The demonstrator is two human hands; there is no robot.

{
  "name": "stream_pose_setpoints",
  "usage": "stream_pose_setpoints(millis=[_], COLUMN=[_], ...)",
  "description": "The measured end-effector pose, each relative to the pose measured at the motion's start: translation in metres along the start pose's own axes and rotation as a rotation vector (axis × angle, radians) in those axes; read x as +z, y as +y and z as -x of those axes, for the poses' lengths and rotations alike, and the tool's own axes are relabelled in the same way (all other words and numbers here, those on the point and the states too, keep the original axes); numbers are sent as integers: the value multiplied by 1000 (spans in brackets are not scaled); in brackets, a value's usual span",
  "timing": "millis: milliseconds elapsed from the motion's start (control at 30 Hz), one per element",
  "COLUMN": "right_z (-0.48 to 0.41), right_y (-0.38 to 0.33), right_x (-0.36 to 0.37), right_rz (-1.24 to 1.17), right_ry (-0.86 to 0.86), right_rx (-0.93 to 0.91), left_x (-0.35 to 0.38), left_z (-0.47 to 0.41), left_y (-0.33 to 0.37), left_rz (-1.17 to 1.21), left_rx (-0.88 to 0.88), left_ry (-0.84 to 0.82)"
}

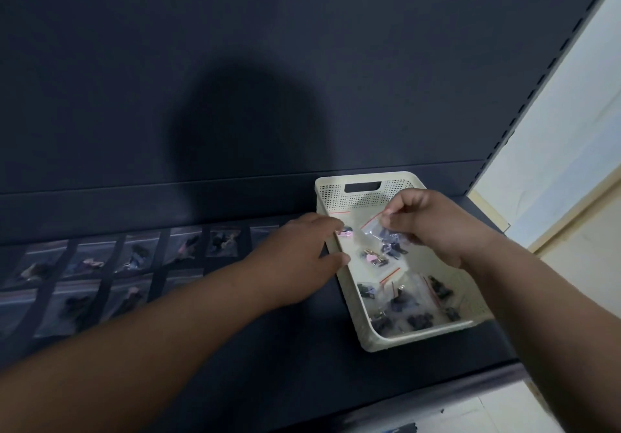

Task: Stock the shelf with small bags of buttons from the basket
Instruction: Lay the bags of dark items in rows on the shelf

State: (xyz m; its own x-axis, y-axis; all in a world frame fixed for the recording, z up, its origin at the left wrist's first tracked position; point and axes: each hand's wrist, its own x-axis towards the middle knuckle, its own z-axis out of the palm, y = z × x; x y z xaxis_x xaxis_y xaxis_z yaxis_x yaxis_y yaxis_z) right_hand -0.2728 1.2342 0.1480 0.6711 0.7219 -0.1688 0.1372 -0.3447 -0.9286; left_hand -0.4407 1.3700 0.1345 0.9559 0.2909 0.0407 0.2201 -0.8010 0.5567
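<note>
1. Right hand (437, 227), fingers curled, pinched a small clear bag (379, 234) of dark buttons by its red-striped top and held it just above the far end of the basket (366, 177).
2. Left hand (299, 257) reached across the basket's left rim, fingers loosely straight and gripping nothing. Whether the fingertips touched the rim could not be told.
3. The white perforated basket stood on the right part of the dark shelf (268, 348), with loose bags (413, 301) of buttons lying on its floor.
4. Left of the basket, two rows of bags (134, 254) lay flat on the shelf, side by side.
5. A dark back panel (235, 46) rose behind, bearing a rounded shadow (248, 123); a pale wall (571, 130) stood at the right.
</note>
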Motion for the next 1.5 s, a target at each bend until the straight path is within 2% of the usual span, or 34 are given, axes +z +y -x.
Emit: stream_pose_setpoints(millis=[67, 233, 300, 367, 600, 800, 1100, 1367, 1433, 1500], right_z=[6, 23, 31, 35, 42, 48, 52, 45, 40, 38], right_y=[-12, -41, -49, -53, -53, -57, -50, -21, -14, -7], right_x=[9, 54, 75, 94, 148, 190, 219, 237, 239, 237], right_rz=[-67, -268, -334, -331, -339, -384, -343, -154, 31, 383], right_ry=[-22, -98, -128, -137, -116, -13, -2, -33, 59, 179], right_rx=[11, -33, -41, -45, -18, -37, 106, 208, 128, -14], left_x=[-2, -18, -25, -29, -45, -60, -66, -94, -98, -99], left_z=[3, 19, 29, 41, 83, 111, 142, 165, 168, 171], left_y=[3, 7, 3, -4, -47, -65, -98, -133, -138, -141], left_rz=[148, 811, 957, 1023, 1060, 1028, 855, 874, 897, 915], left_rx=[-63, -190, -241, -278, -440, -472, -597, -687, -690, -686], left_ry=[7, -36, -83, -63, 57, 19, -11, 215, 243, 253])
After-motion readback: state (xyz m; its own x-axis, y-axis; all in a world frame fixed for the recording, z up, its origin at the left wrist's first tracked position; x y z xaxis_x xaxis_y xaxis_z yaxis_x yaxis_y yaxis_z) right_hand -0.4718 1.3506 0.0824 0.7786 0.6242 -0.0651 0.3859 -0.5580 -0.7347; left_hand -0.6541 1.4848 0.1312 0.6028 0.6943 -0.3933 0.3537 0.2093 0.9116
